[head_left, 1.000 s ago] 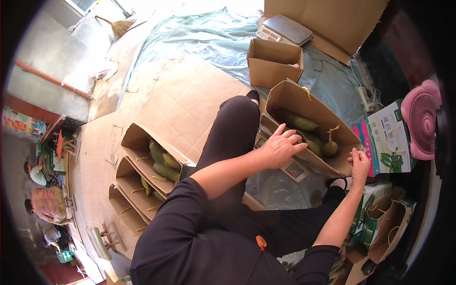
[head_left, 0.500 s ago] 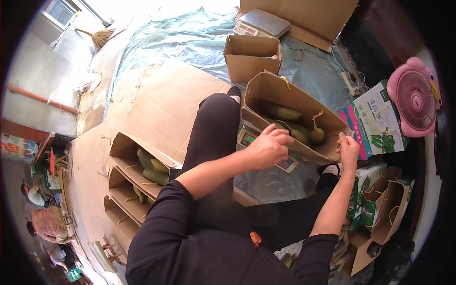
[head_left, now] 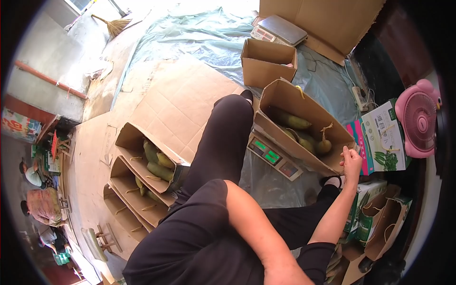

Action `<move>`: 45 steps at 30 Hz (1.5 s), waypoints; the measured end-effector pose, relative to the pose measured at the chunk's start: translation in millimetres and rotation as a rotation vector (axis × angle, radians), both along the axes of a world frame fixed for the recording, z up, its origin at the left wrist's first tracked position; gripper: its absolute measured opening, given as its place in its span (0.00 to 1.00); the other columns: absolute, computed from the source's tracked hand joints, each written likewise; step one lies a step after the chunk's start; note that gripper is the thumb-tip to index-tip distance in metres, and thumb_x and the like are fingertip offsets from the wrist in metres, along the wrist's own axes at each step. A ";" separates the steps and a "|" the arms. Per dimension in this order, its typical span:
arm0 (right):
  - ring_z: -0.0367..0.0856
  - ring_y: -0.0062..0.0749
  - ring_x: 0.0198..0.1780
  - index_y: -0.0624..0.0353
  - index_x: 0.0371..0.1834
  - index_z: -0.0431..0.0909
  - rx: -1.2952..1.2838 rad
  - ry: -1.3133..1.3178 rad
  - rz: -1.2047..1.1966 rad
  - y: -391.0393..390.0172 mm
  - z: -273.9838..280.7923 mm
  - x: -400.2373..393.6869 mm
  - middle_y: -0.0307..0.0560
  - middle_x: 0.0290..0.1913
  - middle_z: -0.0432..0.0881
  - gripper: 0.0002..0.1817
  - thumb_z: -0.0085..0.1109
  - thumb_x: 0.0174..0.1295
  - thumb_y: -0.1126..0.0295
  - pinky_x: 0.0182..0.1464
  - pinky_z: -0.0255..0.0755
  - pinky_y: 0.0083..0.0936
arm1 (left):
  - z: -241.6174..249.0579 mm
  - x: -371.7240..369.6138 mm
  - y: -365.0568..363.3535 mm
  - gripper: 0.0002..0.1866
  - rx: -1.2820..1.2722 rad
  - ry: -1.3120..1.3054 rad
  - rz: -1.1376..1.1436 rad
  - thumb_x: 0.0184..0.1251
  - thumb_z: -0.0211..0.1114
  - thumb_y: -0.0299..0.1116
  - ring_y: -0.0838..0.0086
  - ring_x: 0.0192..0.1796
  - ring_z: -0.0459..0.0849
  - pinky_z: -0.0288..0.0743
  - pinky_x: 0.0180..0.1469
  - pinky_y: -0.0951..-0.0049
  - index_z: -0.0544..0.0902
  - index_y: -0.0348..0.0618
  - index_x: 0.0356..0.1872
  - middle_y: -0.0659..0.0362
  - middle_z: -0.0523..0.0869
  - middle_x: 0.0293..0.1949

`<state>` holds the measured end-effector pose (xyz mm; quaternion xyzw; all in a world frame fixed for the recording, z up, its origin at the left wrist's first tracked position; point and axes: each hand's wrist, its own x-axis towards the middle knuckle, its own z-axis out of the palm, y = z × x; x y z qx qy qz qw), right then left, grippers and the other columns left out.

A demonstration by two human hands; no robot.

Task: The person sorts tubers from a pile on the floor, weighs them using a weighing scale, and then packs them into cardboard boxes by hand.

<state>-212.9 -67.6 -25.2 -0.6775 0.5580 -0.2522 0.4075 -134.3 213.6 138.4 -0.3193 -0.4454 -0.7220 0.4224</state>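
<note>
At the near right corner of an open cardboard box (head_left: 327,124), the fingers of my right hand (head_left: 350,163) are curled against its edge and appear to grip it. Several long green radishes (head_left: 294,121) lie inside, one of them with a tied stem. The box rests on a digital scale (head_left: 273,156) whose green display is lit. My left forearm crosses down to the bottom of the picture, and the hand itself is out of sight.
Several open boxes (head_left: 154,183), at least two holding green radishes, stand by my left leg. Another cardboard box (head_left: 268,66) and a second scale (head_left: 285,29) are ahead. A pink fan (head_left: 420,121) and printed cartons (head_left: 384,137) stand right. People (head_left: 43,206) sit far left.
My left hand has moved from above the radish box down and out of view, uncovering the scale display. My right hand stays at the box corner. The view has shifted slightly.
</note>
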 end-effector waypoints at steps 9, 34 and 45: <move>0.69 0.15 0.17 0.60 0.20 0.75 -0.002 -0.026 0.013 2.1 5.4 2.5 0.36 0.20 0.75 0.20 0.60 0.63 0.57 0.20 0.64 0.15 | -4.9 -6.0 13.2 0.22 0.017 0.098 -0.057 0.70 0.57 0.43 0.58 0.42 0.80 0.73 0.44 0.59 0.78 0.27 0.40 0.41 0.83 0.38; 0.72 0.18 0.17 0.63 0.21 0.77 0.031 -0.020 -0.025 4.7 8.4 5.6 0.37 0.17 0.75 0.19 0.61 0.62 0.58 0.22 0.64 0.20 | 1.4 13.3 -4.1 0.23 0.043 -0.040 -0.158 0.72 0.53 0.40 0.45 0.52 0.72 0.66 0.53 0.50 0.69 0.26 0.55 0.38 0.74 0.50; 0.71 0.17 0.17 0.62 0.21 0.76 0.044 -0.012 -0.031 4.8 11.5 8.7 0.37 0.20 0.76 0.17 0.61 0.61 0.61 0.22 0.65 0.18 | 1.9 16.1 -9.7 0.19 0.052 -0.040 -0.153 0.74 0.50 0.36 0.47 0.49 0.74 0.68 0.51 0.54 0.72 0.26 0.52 0.40 0.76 0.47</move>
